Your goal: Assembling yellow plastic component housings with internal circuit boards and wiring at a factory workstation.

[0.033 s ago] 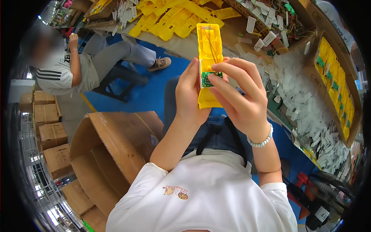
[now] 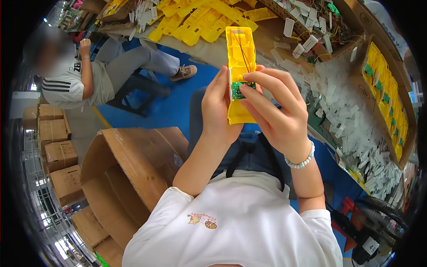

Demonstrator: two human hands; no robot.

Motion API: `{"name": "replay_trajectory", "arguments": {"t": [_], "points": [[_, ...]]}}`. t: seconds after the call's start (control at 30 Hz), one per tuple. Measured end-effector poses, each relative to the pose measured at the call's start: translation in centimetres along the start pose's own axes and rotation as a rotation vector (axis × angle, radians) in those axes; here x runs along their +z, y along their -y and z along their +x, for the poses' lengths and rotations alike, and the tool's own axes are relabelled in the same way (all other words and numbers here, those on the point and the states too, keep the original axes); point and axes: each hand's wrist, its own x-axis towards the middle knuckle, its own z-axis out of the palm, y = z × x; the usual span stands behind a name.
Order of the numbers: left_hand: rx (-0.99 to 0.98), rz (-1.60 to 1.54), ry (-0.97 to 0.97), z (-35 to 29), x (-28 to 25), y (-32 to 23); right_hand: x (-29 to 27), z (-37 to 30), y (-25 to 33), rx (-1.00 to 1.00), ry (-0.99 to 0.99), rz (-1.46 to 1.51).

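My left hand is closed around the left side of a long yellow plastic housing, held upright in front of me with its hollow inside facing me. A small green circuit board sits in its lower half. Thin dark and reddish wires run across the upper hollow toward the board. My right hand, with a beaded bracelet on its wrist, has its fingertips closed on the board's right part. A strip of white shows along the housing's left edge, beside my left fingers.
Yellow housings and white plastic pieces cover the workbench ahead and to the right. A carton at right holds housings with green boards. An open cardboard box stands at my left. A person sits farther left; a fan is lower right.
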Motion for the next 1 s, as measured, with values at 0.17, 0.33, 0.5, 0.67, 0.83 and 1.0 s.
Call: {"name": "replay_trajectory", "arguments": {"t": [0.17,0.33,0.5,0.67,0.83,1.0], "points": [[0.025,0.24,-0.267,-0.6,2.0,-0.2,-0.2,-0.3,0.5,-0.048,0.051,-0.038],[0.031,0.302,-0.296,-1.1,2.9,-0.2,-0.1,-0.1,0.8,-0.121,0.019,-0.081],[0.076,0.397,-0.244,-1.6,3.3,-0.2,-0.4,-0.2,1.5,-0.129,-0.005,-0.085],[0.084,0.409,-0.222,-1.7,3.2,0.0,-0.7,-0.1,1.7,-0.083,0.035,-0.039],[0.099,0.286,-0.253,-1.5,2.8,0.2,-0.4,0.3,1.0,-0.095,-0.003,0.008],[0.163,0.213,-0.201,-1.1,2.2,0.3,-1.5,1.0,1.8,0.037,0.02,0.115]]}}
